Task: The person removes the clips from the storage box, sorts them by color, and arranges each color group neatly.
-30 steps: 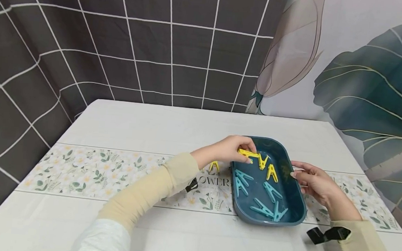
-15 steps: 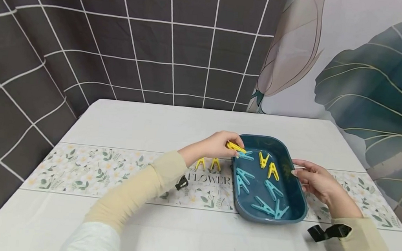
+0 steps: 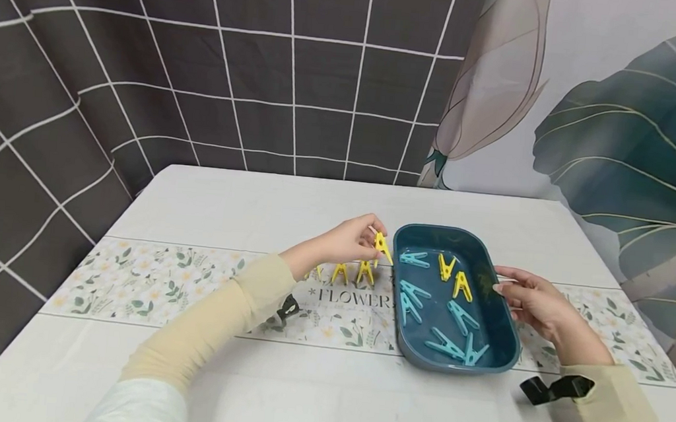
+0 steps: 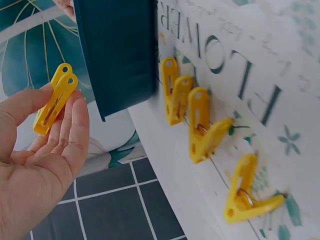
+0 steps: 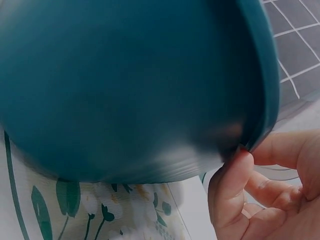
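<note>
1. In the head view, the white table (image 3: 358, 405) is brightly and evenly lit; a soft shadow is cast beside the right sleeve (image 3: 615, 402), lower right.
2. The left wrist view is rendered dimmer.
3. In the right wrist view, the tray (image 5: 125, 90) is softly blurred, and pale glare is spread near its lower edge, right of centre.

Clothespins (image 3: 461, 281) lie inside and left of the tray (image 3: 494, 326).

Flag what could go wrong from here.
The held clip may slip: the left hand only pinches it. If it comes down on the table, it could knock the nearby yellow clips. The right hand holds the tray at one side, so a tug might shift it.
</note>
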A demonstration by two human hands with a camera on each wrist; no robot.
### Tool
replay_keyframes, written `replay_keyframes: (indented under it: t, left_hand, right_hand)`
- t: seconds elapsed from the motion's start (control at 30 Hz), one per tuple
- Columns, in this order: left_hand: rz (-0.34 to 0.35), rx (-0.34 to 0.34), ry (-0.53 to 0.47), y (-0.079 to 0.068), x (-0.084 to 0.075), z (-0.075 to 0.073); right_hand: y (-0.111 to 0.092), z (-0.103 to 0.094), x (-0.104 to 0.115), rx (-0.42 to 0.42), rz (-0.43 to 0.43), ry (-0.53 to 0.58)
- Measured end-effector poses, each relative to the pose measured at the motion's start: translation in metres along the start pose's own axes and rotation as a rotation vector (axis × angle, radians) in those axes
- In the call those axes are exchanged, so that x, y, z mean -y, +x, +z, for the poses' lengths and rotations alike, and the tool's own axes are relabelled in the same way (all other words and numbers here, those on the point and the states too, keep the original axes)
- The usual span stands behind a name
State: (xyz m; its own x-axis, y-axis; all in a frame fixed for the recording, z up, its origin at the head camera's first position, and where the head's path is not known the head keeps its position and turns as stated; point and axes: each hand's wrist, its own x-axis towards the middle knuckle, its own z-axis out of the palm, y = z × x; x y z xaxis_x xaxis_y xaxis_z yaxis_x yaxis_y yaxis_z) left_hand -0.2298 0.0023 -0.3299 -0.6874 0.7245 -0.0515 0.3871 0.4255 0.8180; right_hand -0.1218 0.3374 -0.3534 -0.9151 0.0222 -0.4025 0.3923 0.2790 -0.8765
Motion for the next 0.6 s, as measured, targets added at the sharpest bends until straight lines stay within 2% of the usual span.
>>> replay_keyframes:
  t: [0.4,0.6]
  left_hand:
    - [-0.024,0.004,-0.061,-0.014,0.012,-0.004]
    - [-0.052,-0.008,-0.069,-0.024,0.024,-0.007]
  right_hand:
    - [0.0,-0.002,0.0,-0.006,0.0,0.007]
    - [0.0,-0.001,0.0,0.006,-0.002,0.022]
